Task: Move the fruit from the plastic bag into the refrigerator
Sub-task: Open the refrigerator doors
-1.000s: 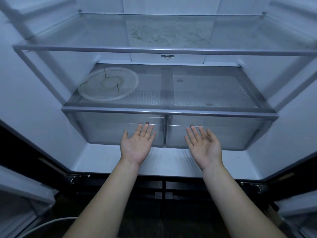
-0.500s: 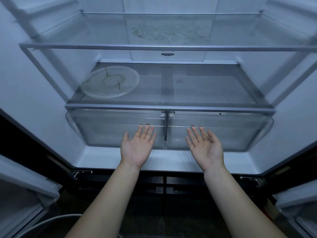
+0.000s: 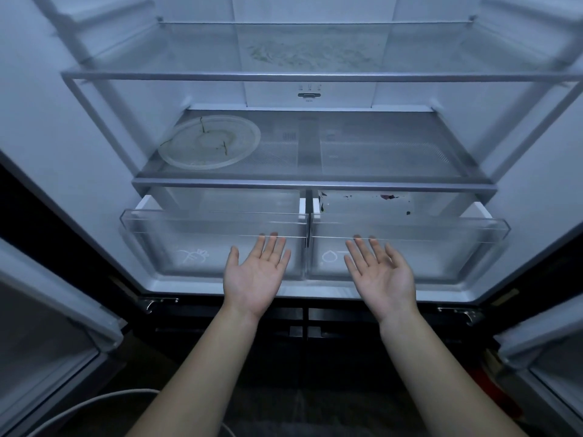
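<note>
The refrigerator (image 3: 79,146) faces the camera, open, with one round plate (image 3: 209,141) on its lower shelf (image 3: 378,146). Below that shelf, two clear crisper drawers (image 3: 189,247), long axes crosswise, jut forward. The left hand (image 3: 255,279) and right hand (image 3: 383,279) — palms up, fingers straight and spread — have their fingertips at the drawers' front lips.

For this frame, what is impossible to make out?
- Head view: fruit and plastic bag lie outside the frame.
- Left hand and right hand fingertips blur behind the clear drawer rims.
- Dark specks in the right drawer: too small to identify.
- Door shelves: cut by side edges.
</note>
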`<act>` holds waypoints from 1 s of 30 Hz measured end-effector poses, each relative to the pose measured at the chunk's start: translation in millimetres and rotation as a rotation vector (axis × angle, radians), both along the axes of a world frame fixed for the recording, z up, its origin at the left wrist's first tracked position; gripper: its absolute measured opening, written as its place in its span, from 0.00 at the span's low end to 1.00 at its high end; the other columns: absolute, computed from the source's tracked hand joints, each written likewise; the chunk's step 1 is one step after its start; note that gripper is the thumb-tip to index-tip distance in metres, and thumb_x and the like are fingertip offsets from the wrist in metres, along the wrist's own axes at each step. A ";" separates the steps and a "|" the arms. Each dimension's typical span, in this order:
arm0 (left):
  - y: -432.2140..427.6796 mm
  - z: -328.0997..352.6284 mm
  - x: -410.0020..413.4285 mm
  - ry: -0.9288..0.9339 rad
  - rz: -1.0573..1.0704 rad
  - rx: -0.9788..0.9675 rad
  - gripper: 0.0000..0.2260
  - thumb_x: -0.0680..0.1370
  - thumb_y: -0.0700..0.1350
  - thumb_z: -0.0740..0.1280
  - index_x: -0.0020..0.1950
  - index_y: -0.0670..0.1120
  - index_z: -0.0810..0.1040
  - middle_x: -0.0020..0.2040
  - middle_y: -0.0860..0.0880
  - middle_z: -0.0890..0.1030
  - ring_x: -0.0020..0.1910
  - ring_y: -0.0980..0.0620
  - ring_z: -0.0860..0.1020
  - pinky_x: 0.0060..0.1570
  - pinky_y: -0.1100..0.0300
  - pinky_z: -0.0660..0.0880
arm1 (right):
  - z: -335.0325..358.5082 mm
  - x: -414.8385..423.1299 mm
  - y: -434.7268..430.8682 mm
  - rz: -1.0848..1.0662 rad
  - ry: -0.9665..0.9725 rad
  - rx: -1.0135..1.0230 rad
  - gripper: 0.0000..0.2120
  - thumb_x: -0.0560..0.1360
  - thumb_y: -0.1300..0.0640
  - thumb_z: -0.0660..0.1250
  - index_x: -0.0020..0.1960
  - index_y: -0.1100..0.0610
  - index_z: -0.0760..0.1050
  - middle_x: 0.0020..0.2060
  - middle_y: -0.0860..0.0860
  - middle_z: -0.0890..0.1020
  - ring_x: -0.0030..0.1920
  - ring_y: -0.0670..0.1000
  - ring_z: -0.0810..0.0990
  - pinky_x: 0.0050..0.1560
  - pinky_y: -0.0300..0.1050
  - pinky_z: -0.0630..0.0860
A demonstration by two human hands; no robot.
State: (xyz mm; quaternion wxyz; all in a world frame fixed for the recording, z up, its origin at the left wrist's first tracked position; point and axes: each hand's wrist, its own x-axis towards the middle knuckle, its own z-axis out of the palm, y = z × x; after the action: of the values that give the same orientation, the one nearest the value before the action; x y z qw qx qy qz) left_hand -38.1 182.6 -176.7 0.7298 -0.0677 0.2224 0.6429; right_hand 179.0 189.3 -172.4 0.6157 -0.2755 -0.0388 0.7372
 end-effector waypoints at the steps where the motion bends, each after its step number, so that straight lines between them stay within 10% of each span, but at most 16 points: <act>1: -4.0 -0.5 0.4 0.000 -0.003 -0.002 0.26 0.80 0.59 0.52 0.69 0.41 0.69 0.67 0.40 0.73 0.68 0.41 0.69 0.66 0.44 0.64 | -1.0 0.8 -3.6 0.001 0.002 0.002 0.44 0.44 0.55 0.84 0.58 0.57 0.74 0.59 0.57 0.80 0.60 0.58 0.79 0.65 0.54 0.69; 11: -30.4 0.7 0.6 0.016 -0.005 -0.011 0.26 0.80 0.59 0.52 0.68 0.41 0.70 0.66 0.40 0.74 0.68 0.41 0.69 0.67 0.44 0.64 | 8.6 0.1 -32.4 -0.001 -0.047 -0.073 0.15 0.77 0.54 0.60 0.63 0.57 0.71 0.62 0.58 0.78 0.62 0.58 0.77 0.68 0.54 0.67; 30: -73.1 -4.6 14.2 0.001 -0.003 -0.033 0.24 0.81 0.57 0.52 0.69 0.42 0.70 0.66 0.41 0.74 0.68 0.41 0.69 0.67 0.45 0.63 | -0.4 9.8 -70.3 -0.004 -0.047 -0.105 0.09 0.78 0.56 0.59 0.56 0.57 0.72 0.61 0.58 0.78 0.59 0.56 0.79 0.64 0.50 0.71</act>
State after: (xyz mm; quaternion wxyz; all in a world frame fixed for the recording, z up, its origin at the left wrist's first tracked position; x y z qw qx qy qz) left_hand -23.9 109.5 -181.4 0.7294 -0.0792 0.2334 0.6381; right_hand 188.8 119.0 -172.8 0.6006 -0.3246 -0.0141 0.7305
